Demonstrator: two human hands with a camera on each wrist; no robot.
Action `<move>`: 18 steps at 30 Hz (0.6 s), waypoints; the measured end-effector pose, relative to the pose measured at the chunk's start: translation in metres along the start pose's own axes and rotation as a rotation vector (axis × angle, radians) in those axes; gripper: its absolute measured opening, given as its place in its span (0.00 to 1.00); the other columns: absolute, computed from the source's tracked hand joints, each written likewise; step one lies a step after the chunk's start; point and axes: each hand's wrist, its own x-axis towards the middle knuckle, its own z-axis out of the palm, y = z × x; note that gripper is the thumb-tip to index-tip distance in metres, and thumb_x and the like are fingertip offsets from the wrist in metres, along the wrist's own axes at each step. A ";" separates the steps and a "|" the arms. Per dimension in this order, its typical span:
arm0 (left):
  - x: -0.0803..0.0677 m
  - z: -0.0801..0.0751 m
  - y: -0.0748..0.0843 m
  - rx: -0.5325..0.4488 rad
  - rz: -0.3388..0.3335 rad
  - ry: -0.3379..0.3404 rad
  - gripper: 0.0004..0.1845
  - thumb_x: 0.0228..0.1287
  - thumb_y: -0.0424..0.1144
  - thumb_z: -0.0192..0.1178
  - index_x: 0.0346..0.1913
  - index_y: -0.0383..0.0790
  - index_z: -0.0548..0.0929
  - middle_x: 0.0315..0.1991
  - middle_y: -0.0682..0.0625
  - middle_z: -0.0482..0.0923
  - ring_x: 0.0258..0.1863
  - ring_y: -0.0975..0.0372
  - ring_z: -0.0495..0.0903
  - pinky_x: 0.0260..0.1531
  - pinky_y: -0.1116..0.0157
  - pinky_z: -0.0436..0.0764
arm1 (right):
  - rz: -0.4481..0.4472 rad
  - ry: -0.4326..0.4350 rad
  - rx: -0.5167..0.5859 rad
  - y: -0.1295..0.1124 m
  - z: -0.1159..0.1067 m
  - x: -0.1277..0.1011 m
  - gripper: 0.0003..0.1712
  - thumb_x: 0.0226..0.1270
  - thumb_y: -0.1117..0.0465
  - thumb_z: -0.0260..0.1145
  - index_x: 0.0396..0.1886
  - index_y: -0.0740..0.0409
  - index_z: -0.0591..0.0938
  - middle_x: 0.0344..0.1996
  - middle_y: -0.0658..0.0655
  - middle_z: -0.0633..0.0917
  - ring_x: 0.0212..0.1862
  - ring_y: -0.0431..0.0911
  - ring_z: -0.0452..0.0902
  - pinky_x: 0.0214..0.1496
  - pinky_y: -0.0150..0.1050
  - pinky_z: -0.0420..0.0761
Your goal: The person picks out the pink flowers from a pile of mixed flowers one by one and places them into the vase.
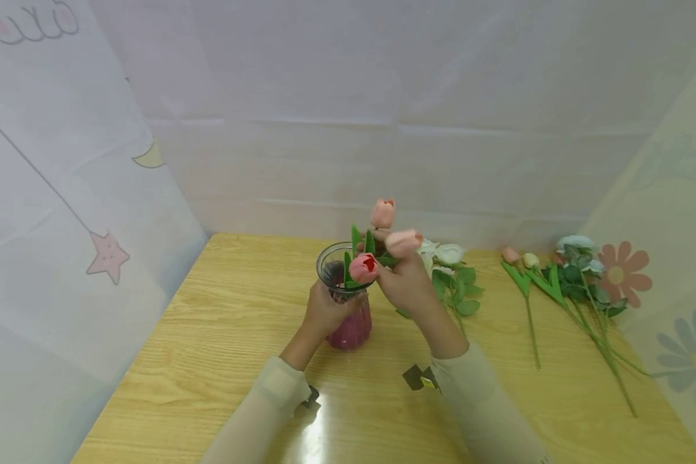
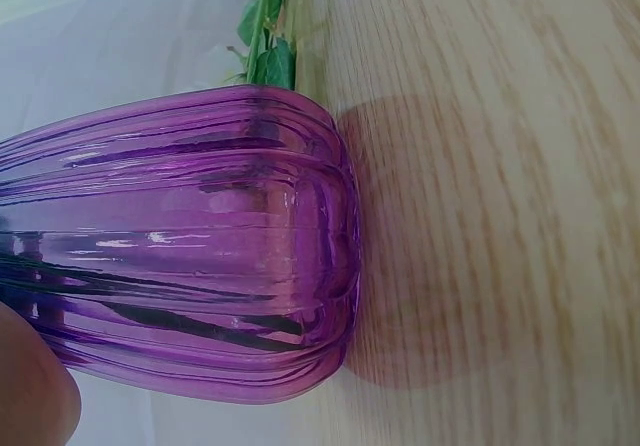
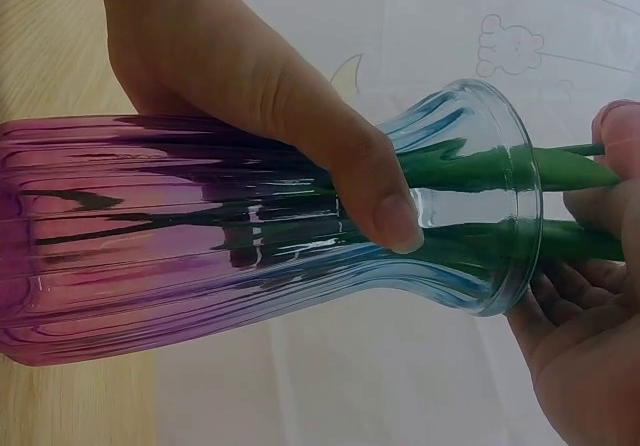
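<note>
The ribbed pink-to-clear glass vase [image 1: 348, 303], containing pink tulips [image 1: 363, 267], was gripped by the left hand [image 1: 325, 312]; stems were pinched by the right hand [image 1: 407, 283].

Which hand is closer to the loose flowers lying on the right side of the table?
Right. The right hand is at the vase mouth, nearer the loose flowers; the left hand grips the vase's far side.

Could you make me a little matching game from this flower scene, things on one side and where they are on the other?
Things:
1. ribbed purple glass vase
2. pink artificial tulips
3. white artificial roses
4. loose green-stemmed flowers

Places:
A. lying behind the right hand
B. gripped by the left hand
C. lying at the wooden table's right side
D. stems inside the vase

Pairs: 1-B, 2-D, 3-A, 4-C
</note>
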 end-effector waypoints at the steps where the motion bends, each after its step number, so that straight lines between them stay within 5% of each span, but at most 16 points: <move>1: 0.000 0.000 -0.001 0.001 0.005 0.000 0.35 0.55 0.34 0.72 0.65 0.32 0.70 0.56 0.38 0.81 0.57 0.48 0.81 0.60 0.54 0.81 | -0.005 -0.003 0.017 0.000 0.000 -0.001 0.17 0.70 0.71 0.64 0.57 0.68 0.80 0.54 0.66 0.84 0.58 0.58 0.81 0.53 0.36 0.83; 6: 0.000 0.001 -0.002 -0.022 0.012 -0.006 0.33 0.55 0.33 0.72 0.63 0.33 0.71 0.55 0.38 0.81 0.56 0.49 0.82 0.59 0.55 0.82 | -0.005 -0.044 0.086 0.003 -0.004 -0.002 0.20 0.69 0.73 0.64 0.60 0.70 0.77 0.63 0.68 0.77 0.62 0.58 0.77 0.55 0.28 0.80; 12: 0.000 0.001 0.000 -0.033 -0.021 -0.010 0.33 0.54 0.30 0.72 0.63 0.31 0.71 0.54 0.37 0.81 0.55 0.49 0.81 0.59 0.55 0.81 | 0.043 -0.053 0.052 0.006 -0.011 -0.005 0.28 0.69 0.71 0.65 0.68 0.67 0.72 0.60 0.66 0.79 0.59 0.57 0.77 0.54 0.28 0.79; 18: 0.002 0.000 0.000 -0.026 -0.061 -0.017 0.32 0.53 0.26 0.70 0.62 0.28 0.71 0.54 0.34 0.80 0.55 0.45 0.81 0.59 0.54 0.81 | -0.030 -0.044 0.108 0.010 -0.017 -0.012 0.29 0.64 0.75 0.67 0.66 0.72 0.72 0.56 0.67 0.80 0.58 0.52 0.78 0.59 0.29 0.78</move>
